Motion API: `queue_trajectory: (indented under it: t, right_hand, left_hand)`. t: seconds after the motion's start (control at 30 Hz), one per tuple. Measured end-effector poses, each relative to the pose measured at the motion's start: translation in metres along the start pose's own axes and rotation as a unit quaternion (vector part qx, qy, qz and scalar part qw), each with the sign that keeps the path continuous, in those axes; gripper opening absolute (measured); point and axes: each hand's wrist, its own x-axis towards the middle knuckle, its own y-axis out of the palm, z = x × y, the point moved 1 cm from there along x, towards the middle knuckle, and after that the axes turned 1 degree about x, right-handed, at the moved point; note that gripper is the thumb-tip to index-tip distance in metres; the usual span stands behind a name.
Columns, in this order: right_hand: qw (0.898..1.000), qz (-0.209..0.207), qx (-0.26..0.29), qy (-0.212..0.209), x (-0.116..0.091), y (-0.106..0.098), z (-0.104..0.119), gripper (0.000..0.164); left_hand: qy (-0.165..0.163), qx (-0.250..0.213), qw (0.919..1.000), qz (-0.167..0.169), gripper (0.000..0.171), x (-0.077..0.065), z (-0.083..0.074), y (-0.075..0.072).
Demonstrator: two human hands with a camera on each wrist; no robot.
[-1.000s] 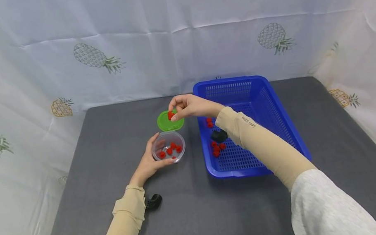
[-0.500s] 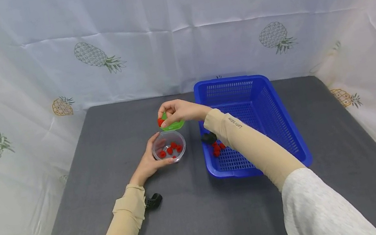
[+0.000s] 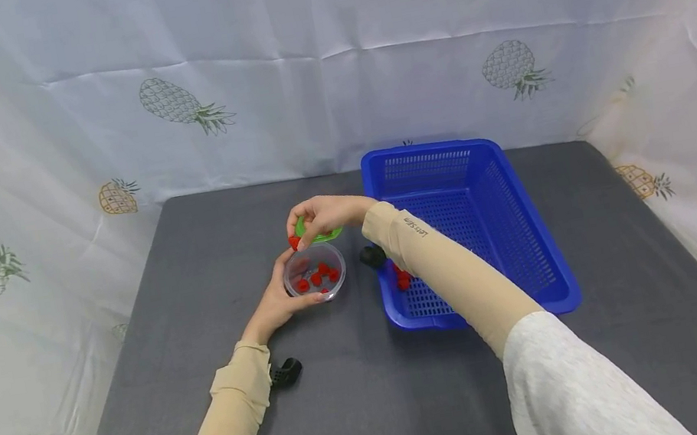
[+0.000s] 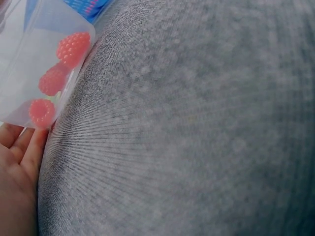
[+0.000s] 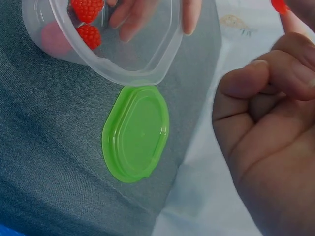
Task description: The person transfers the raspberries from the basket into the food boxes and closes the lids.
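Through the head camera I see a dark grey, flat surface backed and flanked by creased white curtains printed with green and yellow pineapples, with backward black lettering at top right. My left hand has a wide grip, thumb and fingers spread round a clear plastic tub holding several red, bumpy raspberries. My right hand has a narrow grip, thumb and fingertips pinching one red raspberry near the tub's far-left rim. To the right sits a blue, slatted plastic basket; my right forearm crosses it, partly covering a few red berries inside. The head view half hides a green plastic lid behind my right hand; the right wrist view shows it whole, flat on the surface beside the tub. Only the left wrist view shows three berries through the tub's cloudy side.
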Motion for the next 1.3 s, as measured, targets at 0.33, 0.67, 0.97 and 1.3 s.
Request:
queue_trajectory:
  t: [0.33,0.67,0.97,1.3]
  right_hand:
    - [0.998,0.031,-0.035,0.042,0.009,0.002,-0.007,0.024]
    - [0.994,0.034,-0.089,0.044,0.016,0.005,-0.013,0.023]
    - [0.990,0.032,-0.119,0.067,0.017,0.008,-0.011,0.021]
    - [0.987,0.025,-0.135,0.080,0.021,0.008,-0.018,0.019]
  left_hand:
    - [-0.018,0.008,0.9998,-0.004,0.091,0.002,0.004,-0.001]
    - [-0.025,0.030,0.9991,-0.018,0.092,0.010,0.026,-0.002]
    - [-0.011,0.029,0.9993,-0.019,0.091,0.011,0.030,-0.002]
    - [-0.009,0.021,0.9997,-0.012,0.092,0.011,0.028,-0.002]
